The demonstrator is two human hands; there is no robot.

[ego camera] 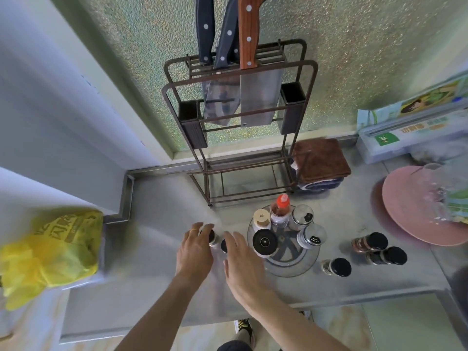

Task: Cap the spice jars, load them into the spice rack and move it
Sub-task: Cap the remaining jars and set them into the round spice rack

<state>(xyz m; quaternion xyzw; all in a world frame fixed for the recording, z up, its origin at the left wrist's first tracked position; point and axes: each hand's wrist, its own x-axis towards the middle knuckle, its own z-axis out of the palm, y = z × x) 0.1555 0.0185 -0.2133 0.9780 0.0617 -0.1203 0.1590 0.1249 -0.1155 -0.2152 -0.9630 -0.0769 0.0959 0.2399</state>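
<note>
Reaching over the steel counter (157, 287), left hand (193, 252) has fingers curled loosely over a black-capped spice jar (212, 238); grip contact cannot be confirmed. Right hand (241, 257) spread flat, holding nothing, partly hiding a second jar (223, 245). Round spice rack (291, 266) sits just right, three more capped jars (336, 267) beyond it.

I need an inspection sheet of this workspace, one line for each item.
Surface: steel counter, partly bare.
Job's things: round rack holds five jars; three black-capped jars stand right of it; two more under the hands.
Clutter: knife rack, brown cloth, pink plate, yellow bag.
Grippers: left hand and right hand over jars; grip unclear.
Cables: nothing seen.
Surroundings: textured wall, boxes.
</note>
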